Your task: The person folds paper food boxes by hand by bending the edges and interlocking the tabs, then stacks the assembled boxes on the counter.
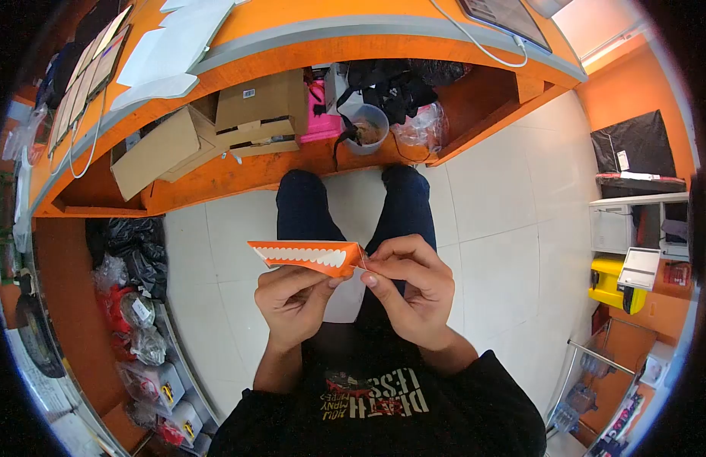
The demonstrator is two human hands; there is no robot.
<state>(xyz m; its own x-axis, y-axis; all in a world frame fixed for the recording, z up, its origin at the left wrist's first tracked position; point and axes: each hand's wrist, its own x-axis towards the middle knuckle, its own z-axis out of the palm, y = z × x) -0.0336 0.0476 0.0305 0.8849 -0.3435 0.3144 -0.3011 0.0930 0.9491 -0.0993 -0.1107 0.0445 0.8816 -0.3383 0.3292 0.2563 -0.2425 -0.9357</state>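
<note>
An orange folded card piece (307, 257) with a row of white scalloped shapes is held up over my lap. My left hand (296, 301) grips its lower edge between thumb and fingers. At the piece's right end, my right hand (414, 289) has its thumb and fingers pinched together at a thin edge or flap; the exact part between them is too small to make out. Below the piece, between my legs, a pale sheet or surface (343, 301) shows partly.
An orange desk (292, 42) with papers (174, 46) and a tablet (505, 19) curves across the front. Its lower shelf holds cardboard boxes (261, 103) and a clear tub (366, 129). Bagged items (143, 320) stand at the left, a yellow case (612, 286) at the right.
</note>
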